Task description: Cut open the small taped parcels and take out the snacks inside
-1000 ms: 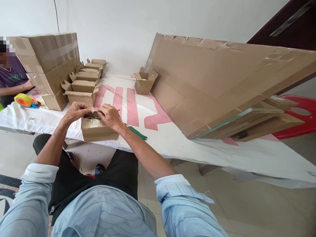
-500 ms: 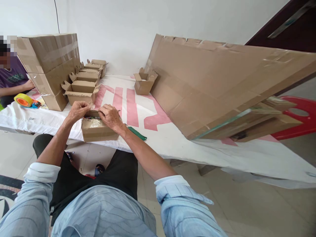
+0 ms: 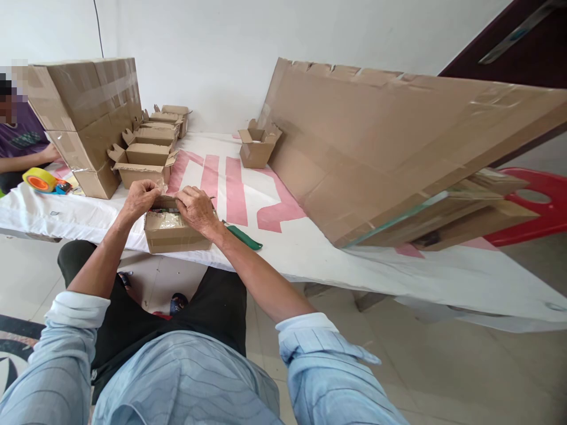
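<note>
A small cardboard box (image 3: 175,235) sits at the near edge of the white-and-pink table cover (image 3: 310,248), its top partly covered with clear tape. My left hand (image 3: 140,199) is closed at the box's far left corner, pinching a bit of clear tape or flap. My right hand (image 3: 195,208) rests on the box's top right with fingers curled, pressing along the far edge. A green-handled tool (image 3: 243,235) lies on the cover just right of my right wrist.
Several open small boxes (image 3: 146,162) stand in a row beside a stack of taped cartons (image 3: 86,112) at left. Another open box (image 3: 256,147) sits mid-table. A large flattened cardboard sheet (image 3: 398,141) leans at right over a red stool (image 3: 535,212). A yellow tape roll (image 3: 39,179) lies near a seated person (image 3: 18,139).
Both hands stay on the small box with only slight finger shifts; the view has drifted a little.
</note>
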Demonstrator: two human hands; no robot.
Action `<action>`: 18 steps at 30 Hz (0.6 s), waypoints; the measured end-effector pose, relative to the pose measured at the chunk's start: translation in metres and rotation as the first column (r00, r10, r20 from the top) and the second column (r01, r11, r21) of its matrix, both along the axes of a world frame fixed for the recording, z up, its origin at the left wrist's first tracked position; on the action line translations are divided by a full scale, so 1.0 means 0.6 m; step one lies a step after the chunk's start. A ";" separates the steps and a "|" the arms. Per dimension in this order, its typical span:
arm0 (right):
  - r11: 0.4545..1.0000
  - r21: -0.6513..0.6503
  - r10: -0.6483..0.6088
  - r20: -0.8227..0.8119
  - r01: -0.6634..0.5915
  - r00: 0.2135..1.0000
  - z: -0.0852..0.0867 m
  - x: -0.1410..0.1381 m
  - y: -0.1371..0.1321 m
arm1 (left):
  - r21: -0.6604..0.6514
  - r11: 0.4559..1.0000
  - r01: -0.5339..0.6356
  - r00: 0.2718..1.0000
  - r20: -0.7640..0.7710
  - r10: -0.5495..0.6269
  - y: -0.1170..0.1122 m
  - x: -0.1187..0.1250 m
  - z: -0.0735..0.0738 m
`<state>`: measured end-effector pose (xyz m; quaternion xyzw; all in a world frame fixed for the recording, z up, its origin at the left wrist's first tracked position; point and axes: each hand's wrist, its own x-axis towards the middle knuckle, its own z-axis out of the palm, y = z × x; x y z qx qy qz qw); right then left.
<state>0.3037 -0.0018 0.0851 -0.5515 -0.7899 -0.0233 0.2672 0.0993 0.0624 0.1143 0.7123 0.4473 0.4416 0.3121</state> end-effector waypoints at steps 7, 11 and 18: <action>1.000 0.015 0.011 -0.008 -0.011 1.000 -0.004 0.000 0.000 | -0.024 0.998 -0.065 0.998 -0.014 0.065 0.011 0.004 -0.006; 1.000 0.019 0.016 -0.020 -0.015 1.000 -0.003 0.000 -0.001 | -0.074 0.994 -0.083 0.995 0.049 0.087 0.023 0.006 -0.015; 0.999 0.024 0.024 -0.030 -0.023 0.999 -0.003 0.000 -0.001 | -0.133 0.987 -0.095 0.985 0.131 0.112 0.036 0.001 -0.029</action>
